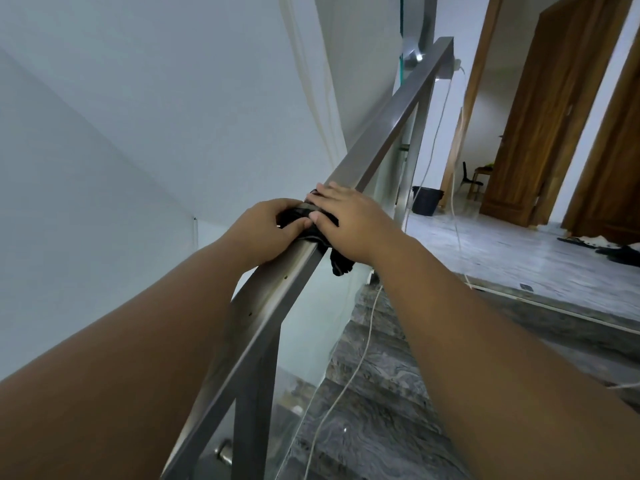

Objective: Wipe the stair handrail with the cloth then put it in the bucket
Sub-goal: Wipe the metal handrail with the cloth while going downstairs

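A square steel handrail (391, 123) runs diagonally up from the lower left to the upper right. A dark cloth (341, 263) is draped over it at mid-frame, with one end hanging off the right side. My left hand (266, 230) grips the cloth from the left side of the rail. My right hand (349, 223) lies flat on top of the cloth, fingers spread, pressing it against the rail. A dark bucket (426, 200) stands on the landing floor beyond the top of the rail.
A glass panel (311, 327) and steel posts sit under the rail. Grey marble steps (374, 393) climb on the right, with a white cable (349, 379) trailing down them. Wooden doors (540, 116) and sandals (588, 242) are on the landing. A white wall (121, 150) is at left.
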